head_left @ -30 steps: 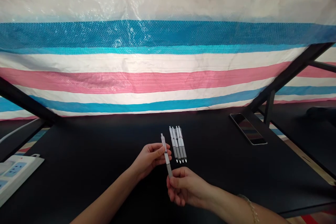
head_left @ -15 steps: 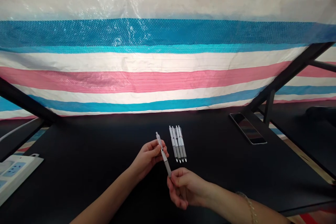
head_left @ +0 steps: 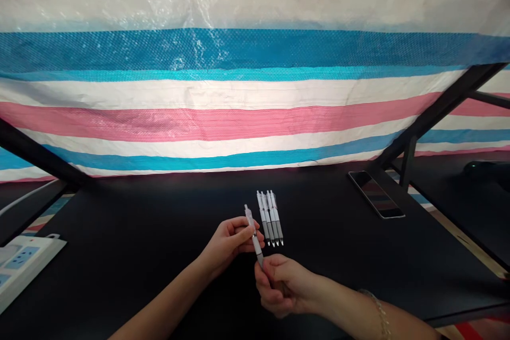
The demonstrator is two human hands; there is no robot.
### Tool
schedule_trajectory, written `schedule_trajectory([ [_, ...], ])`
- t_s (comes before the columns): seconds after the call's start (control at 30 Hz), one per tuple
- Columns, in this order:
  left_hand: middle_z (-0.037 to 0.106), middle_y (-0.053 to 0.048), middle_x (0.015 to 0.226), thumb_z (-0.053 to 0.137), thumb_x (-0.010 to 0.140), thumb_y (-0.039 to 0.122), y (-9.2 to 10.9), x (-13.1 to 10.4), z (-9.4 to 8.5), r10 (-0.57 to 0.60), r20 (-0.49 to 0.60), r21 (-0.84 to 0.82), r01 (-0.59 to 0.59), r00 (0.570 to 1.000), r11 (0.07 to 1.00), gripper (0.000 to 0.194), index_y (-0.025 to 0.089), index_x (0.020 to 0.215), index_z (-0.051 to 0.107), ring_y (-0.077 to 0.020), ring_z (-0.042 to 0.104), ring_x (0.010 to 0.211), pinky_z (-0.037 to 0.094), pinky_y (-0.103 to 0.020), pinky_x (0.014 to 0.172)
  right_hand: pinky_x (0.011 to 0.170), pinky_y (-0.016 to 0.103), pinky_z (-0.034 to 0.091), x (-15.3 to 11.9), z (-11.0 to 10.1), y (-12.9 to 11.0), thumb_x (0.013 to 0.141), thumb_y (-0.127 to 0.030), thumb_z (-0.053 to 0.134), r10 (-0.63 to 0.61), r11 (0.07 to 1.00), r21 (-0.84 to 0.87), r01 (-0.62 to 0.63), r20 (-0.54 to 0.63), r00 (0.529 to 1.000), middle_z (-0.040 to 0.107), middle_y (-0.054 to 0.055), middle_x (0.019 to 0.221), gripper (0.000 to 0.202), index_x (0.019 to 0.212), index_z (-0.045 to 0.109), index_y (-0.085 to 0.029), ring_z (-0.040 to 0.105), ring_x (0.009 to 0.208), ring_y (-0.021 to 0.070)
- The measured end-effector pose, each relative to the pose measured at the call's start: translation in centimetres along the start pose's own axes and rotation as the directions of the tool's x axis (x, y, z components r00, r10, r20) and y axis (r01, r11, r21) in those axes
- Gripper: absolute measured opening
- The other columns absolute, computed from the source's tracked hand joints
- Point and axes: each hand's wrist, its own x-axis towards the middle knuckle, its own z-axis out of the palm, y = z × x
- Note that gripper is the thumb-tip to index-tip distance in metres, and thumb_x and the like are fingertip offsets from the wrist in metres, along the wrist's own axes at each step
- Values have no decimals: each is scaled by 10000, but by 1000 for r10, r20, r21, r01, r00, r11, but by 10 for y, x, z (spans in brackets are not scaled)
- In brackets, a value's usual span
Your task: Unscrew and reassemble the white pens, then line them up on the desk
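Observation:
A white pen with a grey grip (head_left: 256,241) is held slantwise above the black table, its clicker end pointing up and away. My left hand (head_left: 233,241) pinches the pen's middle between thumb and fingers. Around its lower grip end, my right hand (head_left: 285,284) is closed, so the tip is hidden by the fingers. Just right of my left hand, several matching white pens (head_left: 271,218) lie side by side on the table, tips toward me.
A smartphone (head_left: 376,195) lies at the right of the black table (head_left: 159,212). On the left edge is a white power strip (head_left: 32,265). Striped plastic sheeting (head_left: 239,122) hangs behind, between dark slanted frame bars (head_left: 434,122).
The held pen and my left hand have shifted slightly right and toward me. More of the grip is now covered by my right hand's fingers. The row of pens stays put.

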Motion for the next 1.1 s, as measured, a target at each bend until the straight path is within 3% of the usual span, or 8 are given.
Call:
schedule_trajectory([
  [0.1,707,-93,755,684,759,302,-2,2,-1,32,-75,70,-27,997,997,212,115,851,646,-177,668,717,525,-273,686,327,146,186,1,1,-2,783,-350,589,-8,998,-59,0,-139,990,419,-60,437,231,694,494,-158,303,307,37],
  [0.17,706,-92,757,688,753,318,-3,4,-2,32,-117,84,-22,993,996,232,115,861,652,-171,661,722,521,-264,685,358,154,254,2,1,-2,796,-389,584,-59,996,-81,44,-195,979,497,-29,489,263,780,555,-127,407,343,52],
  [0.23,698,-82,745,688,749,334,-3,5,-3,31,-132,83,-20,991,996,255,116,880,660,-159,650,704,515,-250,667,474,196,388,3,0,0,807,-436,558,-79,996,-44,72,-180,980,615,52,667,363,929,589,-96,574,515,108],
  [0.3,688,-69,734,686,750,341,-3,6,-4,37,-127,82,-26,991,996,267,118,895,667,-145,638,673,507,-239,647,634,273,451,4,0,2,806,-454,547,-59,998,5,60,-152,987,647,122,845,424,997,588,-78,638,713,171],
  [0.47,674,-59,724,678,755,344,-3,6,-5,41,-106,88,-32,994,996,268,123,908,675,-131,616,647,490,-227,626,774,355,437,2,1,4,748,-286,658,-124,992,13,128,-163,979,617,76,847,227,857,605,-93,619,791,180],
  [0.63,672,-61,726,690,738,353,-3,6,-3,43,-119,94,-32,992,995,282,125,903,678,-139,610,639,483,-232,611,821,379,418,2,4,3,751,-347,667,-131,990,26,138,-175,976,602,102,955,324,947,604,-96,617,861,201],
  [0.97,675,-69,737,681,746,350,-3,6,-2,57,-120,107,-44,991,993,277,122,902,669,-143,614,651,486,-241,624,825,381,421,2,2,4,723,-257,699,-147,987,35,157,-190,971,617,94,947,328,982,558,-114,629,865,204],
  [1.1,674,-66,728,691,735,357,-1,6,-1,46,-125,93,-34,991,995,285,120,890,667,-143,614,643,488,-246,622,825,384,419,3,2,3,776,-379,632,-121,989,59,137,-215,969,633,111,909,339,944,556,-95,639,834,208],
])
